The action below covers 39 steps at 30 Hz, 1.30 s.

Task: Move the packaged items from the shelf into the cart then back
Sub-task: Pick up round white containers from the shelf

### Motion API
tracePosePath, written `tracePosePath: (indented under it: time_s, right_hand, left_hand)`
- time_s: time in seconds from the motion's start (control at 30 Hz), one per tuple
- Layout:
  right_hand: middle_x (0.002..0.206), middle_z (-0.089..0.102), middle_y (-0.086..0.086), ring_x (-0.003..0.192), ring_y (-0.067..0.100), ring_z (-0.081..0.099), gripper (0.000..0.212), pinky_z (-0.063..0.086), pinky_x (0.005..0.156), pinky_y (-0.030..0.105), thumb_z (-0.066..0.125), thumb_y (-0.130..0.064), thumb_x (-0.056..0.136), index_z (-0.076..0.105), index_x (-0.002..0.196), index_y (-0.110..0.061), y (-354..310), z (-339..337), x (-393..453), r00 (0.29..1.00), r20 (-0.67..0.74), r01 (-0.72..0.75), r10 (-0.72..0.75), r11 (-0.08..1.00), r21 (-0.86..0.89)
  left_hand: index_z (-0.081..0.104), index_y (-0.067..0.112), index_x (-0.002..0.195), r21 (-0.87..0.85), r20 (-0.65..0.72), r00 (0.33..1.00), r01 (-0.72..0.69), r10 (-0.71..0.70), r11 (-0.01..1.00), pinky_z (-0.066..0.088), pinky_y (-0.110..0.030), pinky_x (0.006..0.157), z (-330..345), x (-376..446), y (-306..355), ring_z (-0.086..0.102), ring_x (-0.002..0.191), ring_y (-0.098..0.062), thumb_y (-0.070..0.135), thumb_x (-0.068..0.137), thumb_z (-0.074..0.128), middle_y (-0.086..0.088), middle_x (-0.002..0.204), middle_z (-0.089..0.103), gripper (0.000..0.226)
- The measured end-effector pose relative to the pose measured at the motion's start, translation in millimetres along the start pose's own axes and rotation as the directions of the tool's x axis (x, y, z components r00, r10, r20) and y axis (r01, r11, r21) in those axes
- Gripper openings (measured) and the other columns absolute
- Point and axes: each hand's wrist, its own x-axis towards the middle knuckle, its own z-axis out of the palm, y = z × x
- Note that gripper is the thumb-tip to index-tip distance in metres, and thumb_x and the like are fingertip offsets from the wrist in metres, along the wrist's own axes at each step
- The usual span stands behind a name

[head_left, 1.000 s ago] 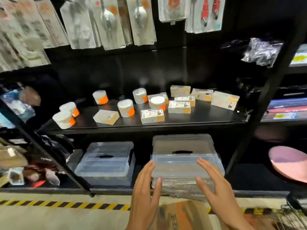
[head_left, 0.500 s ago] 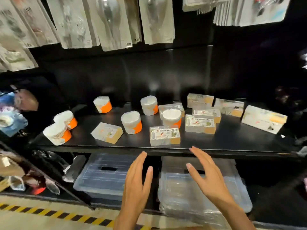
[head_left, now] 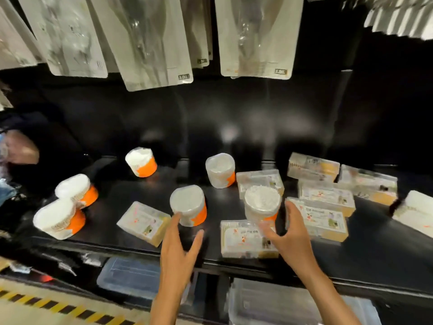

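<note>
Nearest the camera, two bare forearms reached up over the front lip of a black shelf (head_left: 121,242). The left hand (head_left: 180,249) was spread, fingers straight and parted, its fingertips just at the base of a round tub (head_left: 188,205) with a white top and an orange band; it held nothing. The right hand (head_left: 290,235) was open too, its fingers lightly curved around, but not yet closed on, a second round tub (head_left: 262,204), which stood on the shelf just behind a flat boxed pack (head_left: 248,239) (touching or only near, the blur made it hard to tell).

To take them cleanly, each hand would probably do best wrapping the tub's side low down and lifting straight up, since neighbours sat close by and could be knocked.

Farther back, more orange-banded tubs (head_left: 70,207) lay tipped at the left, and boxed packs (head_left: 325,198) crowded the right. Above, carded goods (head_left: 150,38) hung in clear sleeves. No cart was in view.
</note>
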Motion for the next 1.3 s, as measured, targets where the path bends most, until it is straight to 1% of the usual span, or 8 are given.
tracePosePath:
  time_s: [0.23, 0.37, 0.57, 0.7, 0.9, 1.07, 1.2, 1.3]
  right_hand:
    - [0.109, 0.053, -0.013, 0.105, -0.003, 0.055, 0.07, 0.045, 0.079, 0.008, 0.085, -0.001, 0.064, 0.047, 0.115, -0.029, -3, 26, 43, 0.999, -0.047, 0.028, -0.025, 0.997, 0.07]
    - [0.122, 0.048, -0.007, 0.114, 0.016, 0.052, 0.096, 0.056, 0.083, 0.041, 0.091, -0.012, 0.056, 0.035, 0.133, -0.026, 6, 32, 53, 0.999, -0.033, -0.012, 0.013, 0.999, 0.052]
    - [0.11, 0.054, -0.015, 0.097, 0.003, 0.057, 0.085, 0.052, 0.053, 0.016, 0.092, -0.011, 0.055, 0.042, 0.121, -0.03, 3, 28, 58, 0.998, -0.052, -0.041, 0.047, 0.993, 0.113]
    - [0.104, 0.06, -0.011, 0.093, -0.004, 0.061, 0.068, 0.055, 0.057, 0.02, 0.092, -0.014, 0.054, 0.053, 0.106, -0.034, -2, 26, 63, 1.0, 0.0, -0.005, 0.005, 0.998, 0.07]
    - [0.124, 0.049, -0.014, 0.112, 0.003, 0.051, 0.101, 0.052, 0.073, 0.02, 0.094, -0.025, 0.049, 0.04, 0.134, -0.027, 11, 21, 65, 0.998, 0.043, -0.036, 0.035, 0.999, 0.037]
    - [0.098, 0.067, -0.001, 0.089, 0.012, 0.067, 0.06, 0.06, 0.063, 0.035, 0.092, -0.012, 0.056, 0.061, 0.106, -0.024, 3, 19, 73, 0.995, 0.098, -0.006, 0.001, 0.999, 0.054]
    - [0.119, 0.059, -0.001, 0.107, 0.013, 0.062, 0.094, 0.059, 0.077, 0.035, 0.095, -0.044, 0.041, 0.051, 0.122, -0.024, 11, 20, 73, 0.995, 0.072, -0.07, 0.068, 0.997, 0.022]
    - [0.119, 0.052, -0.01, 0.109, 0.01, 0.056, 0.099, 0.057, 0.082, 0.037, 0.095, -0.03, 0.041, 0.042, 0.124, -0.027, 8, 22, 68, 0.995, 0.026, -0.094, 0.093, 0.993, 0.075]
  left_hand:
    - [0.033, 0.013, 0.143, 0.02, -0.007, 1.0, -0.023, 0.023, 1.0, 0.037, -0.044, 0.108, 2, 63, -28, 0.034, 0.132, -0.014, 0.02, 0.069, 0.085, 0.001, 0.145, 0.035, 0.09]
    - [0.026, 0.016, 0.146, 0.007, 0.036, 0.999, 0.02, -0.02, 1.0, 0.024, -0.03, 0.114, -3, 87, -37, 0.029, 0.138, -0.015, 0.02, 0.062, 0.089, 0.0, 0.149, 0.031, 0.104]
    - [0.023, 0.021, 0.145, -0.096, 0.15, 0.987, 0.079, -0.064, 0.992, 0.024, -0.01, 0.102, 4, 107, -32, 0.032, 0.125, -0.004, 0.004, 0.064, 0.085, 0.005, 0.138, 0.036, 0.104]
    - [0.025, 0.018, 0.146, -0.078, 0.146, 0.987, 0.085, -0.073, 0.993, 0.029, -0.02, 0.1, 11, 100, -32, 0.032, 0.122, -0.004, 0.012, 0.055, 0.091, 0.005, 0.136, 0.034, 0.113]
    - [0.021, 0.018, 0.147, -0.082, 0.223, 0.972, 0.094, -0.073, 0.992, 0.036, -0.029, 0.105, 16, 99, -34, 0.035, 0.124, -0.01, 0.021, 0.051, 0.094, 0.007, 0.132, 0.03, 0.121]
    - [0.052, 0.031, 0.124, -0.178, 0.295, 0.953, -0.01, 0.063, 0.984, 0.045, -0.023, 0.094, 19, 107, -37, 0.05, 0.119, -0.009, 0.019, 0.049, 0.094, 0.015, 0.125, 0.053, 0.087]
    - [0.046, 0.024, 0.13, -0.279, 0.335, 0.941, 0.051, 0.047, 0.959, 0.043, -0.014, 0.097, 26, 108, -42, 0.05, 0.119, -0.002, 0.005, 0.051, 0.092, 0.009, 0.127, 0.055, 0.094]
    - [0.042, 0.027, 0.13, -0.296, 0.351, 0.936, 0.083, 0.028, 0.952, 0.043, -0.01, 0.092, 30, 107, -46, 0.049, 0.119, 0.0, 0.002, 0.052, 0.091, 0.014, 0.126, 0.053, 0.096]
